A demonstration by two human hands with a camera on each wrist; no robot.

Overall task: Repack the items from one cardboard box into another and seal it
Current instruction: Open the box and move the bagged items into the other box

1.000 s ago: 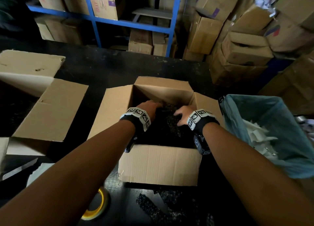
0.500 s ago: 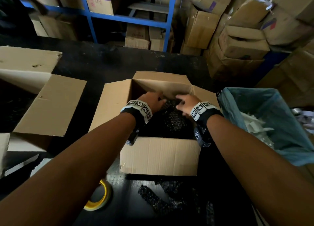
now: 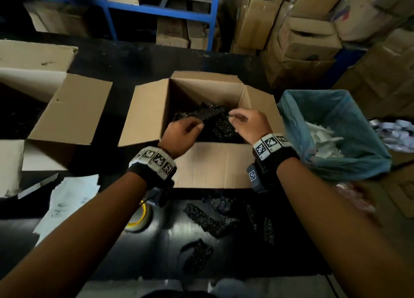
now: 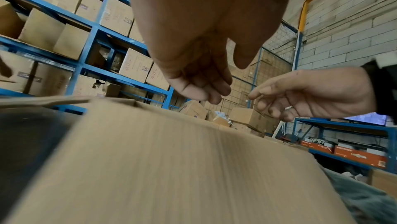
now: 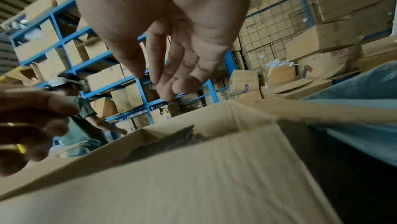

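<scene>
An open cardboard box (image 3: 210, 165) stands in the middle of the black table, partly filled with black, bumpy plastic pieces (image 3: 215, 127). Both my hands hover above its near half. My left hand (image 3: 197, 126) has loosely curled fingers and holds nothing; in the left wrist view this left hand (image 4: 199, 91) hangs free above the box's near wall (image 4: 171, 168). My right hand (image 3: 233, 117) is relaxed and holds nothing, and its fingers (image 5: 163, 83) dangle over the black pieces (image 5: 171, 141). A second open box (image 3: 67, 109) sits to the left.
A roll of tape (image 3: 141, 219) lies under my left forearm beside white paper (image 3: 67, 203). Loose black pieces (image 3: 208, 221) lie on the table in front of the box. A bin with a blue bag (image 3: 331, 129) stands right. A person in green (image 5: 79, 118) stands beyond.
Both hands have lifted out of the black pieces and drawn back toward the box's near wall, with fingers loosened. The head view has tilted down, showing more of the table's front.
</scene>
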